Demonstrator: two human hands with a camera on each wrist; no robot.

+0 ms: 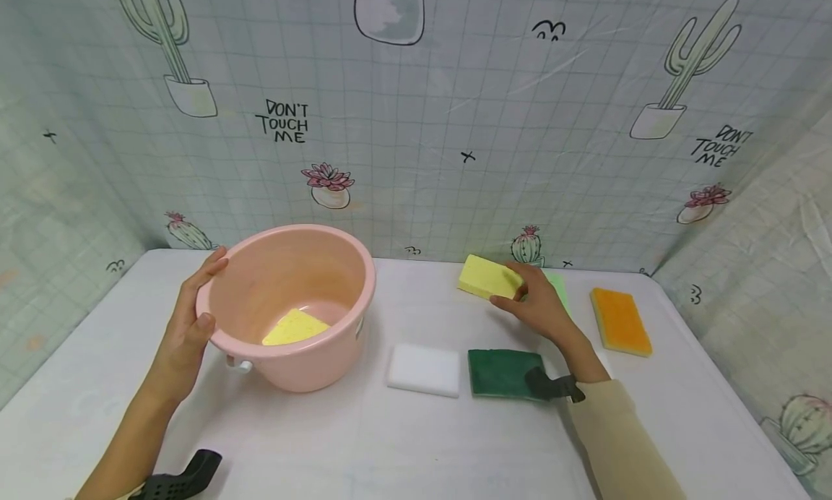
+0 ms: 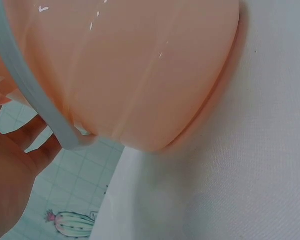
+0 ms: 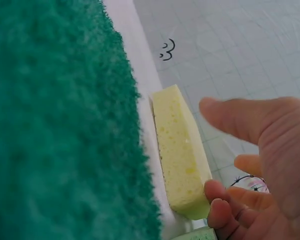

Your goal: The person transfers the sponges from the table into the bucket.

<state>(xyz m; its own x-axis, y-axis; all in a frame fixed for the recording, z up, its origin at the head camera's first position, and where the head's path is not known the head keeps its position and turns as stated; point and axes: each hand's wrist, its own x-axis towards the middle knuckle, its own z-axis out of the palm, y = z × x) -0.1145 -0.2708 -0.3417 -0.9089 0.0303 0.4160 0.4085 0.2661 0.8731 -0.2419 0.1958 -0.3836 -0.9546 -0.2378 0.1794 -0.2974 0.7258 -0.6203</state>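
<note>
My left hand [image 1: 188,326] grips a pink bucket [image 1: 318,363] by the left side of its rim; the bucket's pale grey handle [image 2: 35,90] crosses in front of the fingers in the left wrist view. Inside the bucket lies a yellow sponge [image 1: 295,327]. Toward the back of the table, my right hand [image 1: 539,305] is at the right end of another yellow sponge [image 1: 487,276]. Its fingertips touch that sponge's end in the right wrist view, while the thumb stands apart from it. A light green piece [image 1: 557,287] is mostly hidden behind the right hand.
A white sponge block [image 1: 424,370] and a dark green scouring pad [image 1: 503,373] lie in front, right of the bucket. An orange-topped sponge [image 1: 620,321] lies at far right. A patterned curtain [image 1: 416,124] hangs behind and beside the white table [image 1: 364,449].
</note>
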